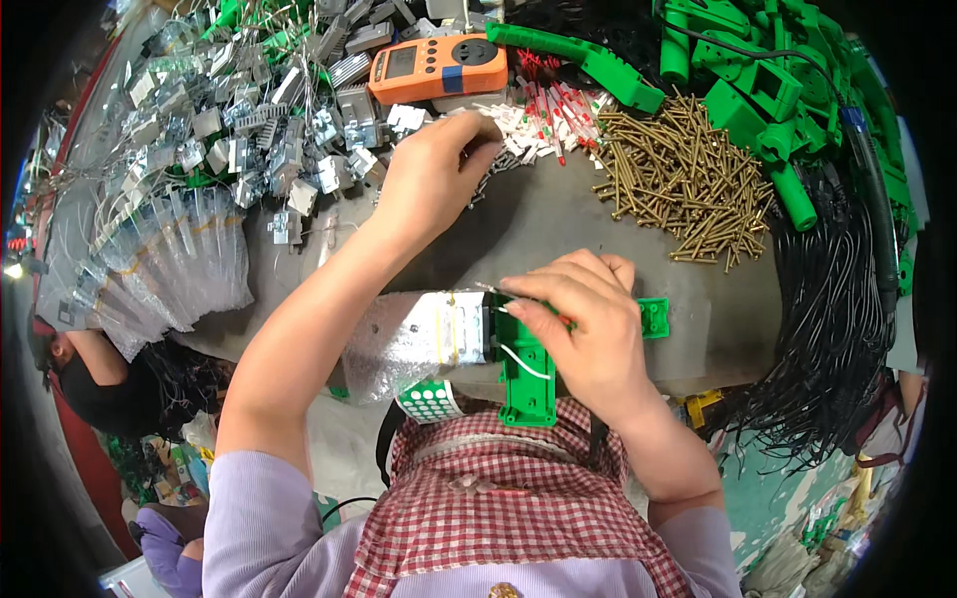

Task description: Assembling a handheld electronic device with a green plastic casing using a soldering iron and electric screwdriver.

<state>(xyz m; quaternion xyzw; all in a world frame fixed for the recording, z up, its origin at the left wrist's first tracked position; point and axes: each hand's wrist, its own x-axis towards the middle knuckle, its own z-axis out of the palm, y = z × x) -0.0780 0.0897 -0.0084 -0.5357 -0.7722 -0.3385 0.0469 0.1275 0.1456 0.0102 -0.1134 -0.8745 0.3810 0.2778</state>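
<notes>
My left hand (pixel 434 174) reaches over the far side of the table, its fingers curled down beside a small heap of silver screws (pixel 490 179). What its fingertips pinch, if anything, is hidden. Lower right, my right hand (pixel 593 324) pinches thin wires (pixel 495 289) above a green plastic housing (pixel 528 389) lying near the table's front edge. Left of the housing, touching or nearly touching it, is a silver block (pixel 459 329) partly in bubble wrap (pixel 384 344). A loose white wire (pixel 523 361) curves across the housing.
Brass screws (pixel 688 174) are heaped at the right, beside green plastic shells (pixel 768 90) and black cables (pixel 827 289). An orange meter (pixel 439 70) lies at the back near red-and-white parts (pixel 553 120). Metal blocks (pixel 289 140) and bubble-wrapped pieces (pixel 179 264) cover the left.
</notes>
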